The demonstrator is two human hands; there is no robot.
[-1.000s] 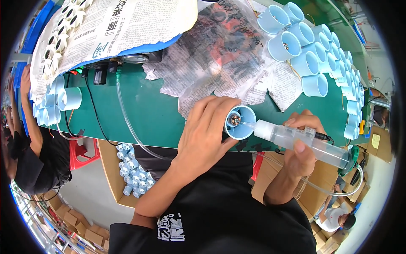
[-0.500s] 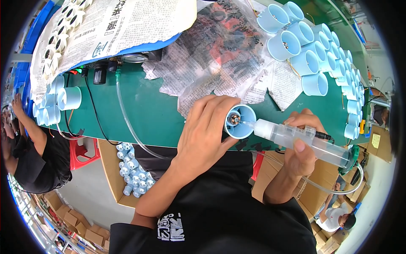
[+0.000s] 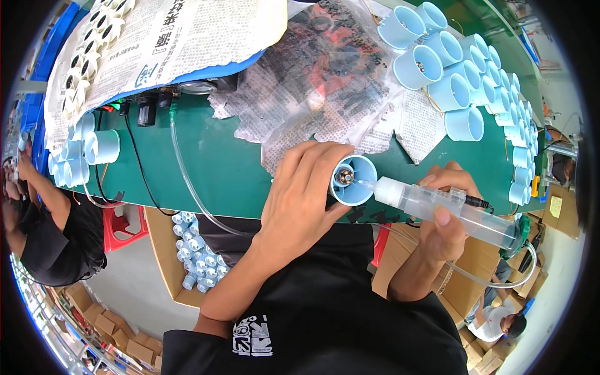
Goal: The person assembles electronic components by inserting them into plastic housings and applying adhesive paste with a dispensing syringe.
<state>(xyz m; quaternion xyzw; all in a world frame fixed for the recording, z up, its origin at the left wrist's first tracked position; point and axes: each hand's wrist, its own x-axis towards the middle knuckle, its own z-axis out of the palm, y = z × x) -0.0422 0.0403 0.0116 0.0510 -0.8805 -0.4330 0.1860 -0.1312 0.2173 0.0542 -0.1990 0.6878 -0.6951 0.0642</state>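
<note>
My left hand [image 3: 304, 194] is wrapped round a light blue plastic cup-shaped housing [image 3: 364, 170], its open end tilted toward the right. Inside the housing shows a small round motor part [image 3: 344, 175] with copper-coloured bits. In my right hand [image 3: 447, 212] is a clear dispensing syringe [image 3: 415, 201] with a white front end and a green cap at the back, where a clear tube joins. The syringe's thin needle reaches into the housing's mouth, close to the motor part. Whether the tip touches it I cannot tell.
Many blue housings [image 3: 465, 125] stand on the right of the green table [image 3: 237, 159], a few more [image 3: 103, 145] on the left. Newspaper sheets [image 3: 287, 100] cover the back, white fan wheels [image 3: 78, 90] lying at far left. A carton of housings [image 3: 199, 256] sits below. Co-worker [image 3: 59, 225] at left.
My hands, the housing and the syringe are almost still. At the far left, the co-worker's raised arm has shifted, and a blue housing now shows at that hand.
</note>
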